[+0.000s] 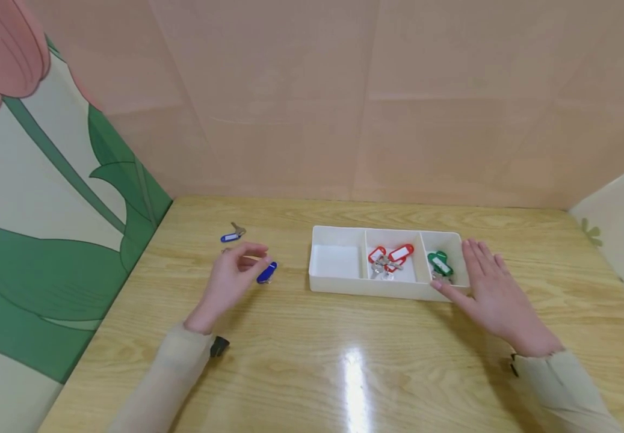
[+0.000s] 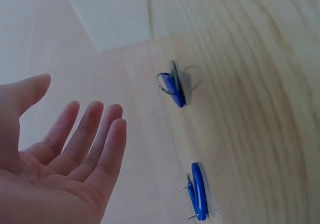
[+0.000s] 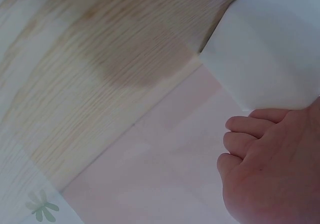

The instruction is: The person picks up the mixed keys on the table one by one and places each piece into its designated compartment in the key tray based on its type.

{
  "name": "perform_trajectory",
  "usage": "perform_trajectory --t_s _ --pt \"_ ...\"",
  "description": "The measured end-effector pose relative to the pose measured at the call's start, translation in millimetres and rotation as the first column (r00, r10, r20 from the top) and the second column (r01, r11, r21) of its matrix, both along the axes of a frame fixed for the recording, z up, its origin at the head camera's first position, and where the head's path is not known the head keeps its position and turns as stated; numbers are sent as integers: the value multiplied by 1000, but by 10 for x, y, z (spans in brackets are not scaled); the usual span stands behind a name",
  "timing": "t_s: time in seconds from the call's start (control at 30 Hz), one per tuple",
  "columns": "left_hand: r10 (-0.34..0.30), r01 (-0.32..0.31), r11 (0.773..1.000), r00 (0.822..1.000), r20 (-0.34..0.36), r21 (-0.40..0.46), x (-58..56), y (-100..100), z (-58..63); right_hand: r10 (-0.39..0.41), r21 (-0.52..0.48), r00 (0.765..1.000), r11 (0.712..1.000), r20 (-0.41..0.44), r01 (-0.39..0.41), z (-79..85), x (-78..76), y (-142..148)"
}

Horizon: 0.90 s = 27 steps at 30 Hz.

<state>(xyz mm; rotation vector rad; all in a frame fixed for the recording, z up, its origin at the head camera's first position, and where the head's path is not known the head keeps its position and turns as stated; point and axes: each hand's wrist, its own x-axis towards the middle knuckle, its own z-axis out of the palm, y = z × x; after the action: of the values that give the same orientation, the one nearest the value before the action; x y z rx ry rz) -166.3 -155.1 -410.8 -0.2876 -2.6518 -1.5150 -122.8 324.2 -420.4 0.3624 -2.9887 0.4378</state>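
Observation:
My left hand (image 1: 234, 273) hovers over the table with nothing in its grasp, its fingers loosely bent. Right beside its fingertips lies a blue key tag (image 1: 266, 273). Another blue key tag (image 1: 230, 237), with a key on its ring, lies farther back. The left wrist view shows relaxed fingers apart from the blue tags (image 2: 199, 191). My right hand (image 1: 493, 294) rests against the right end of a white three-part box (image 1: 373, 288), fingers straight along the end wall, thumb at the front rim.
Keys with red tags (image 1: 401, 252) lie in the box's middle compartment, and keys with green tags (image 1: 440, 263) in the right one. The left compartment (image 1: 337, 261) shows its bare floor. Behind the wooden table (image 1: 290, 361) stands a pinkish wall (image 1: 290, 120); a flower-patterned panel (image 1: 46, 252) borders its left.

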Motion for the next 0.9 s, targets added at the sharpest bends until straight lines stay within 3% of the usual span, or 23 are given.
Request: perform_trajectory --t_s 0.23,0.9 --pt "2 0 999 999 39 -48 -44 19 -48 -2 5 1000 1000 1 2 -12 -6 3" --pt "-50 54 990 998 34 -131 -210 26 -108 -4 0 1000 1000 4 4 -18 -16 10"
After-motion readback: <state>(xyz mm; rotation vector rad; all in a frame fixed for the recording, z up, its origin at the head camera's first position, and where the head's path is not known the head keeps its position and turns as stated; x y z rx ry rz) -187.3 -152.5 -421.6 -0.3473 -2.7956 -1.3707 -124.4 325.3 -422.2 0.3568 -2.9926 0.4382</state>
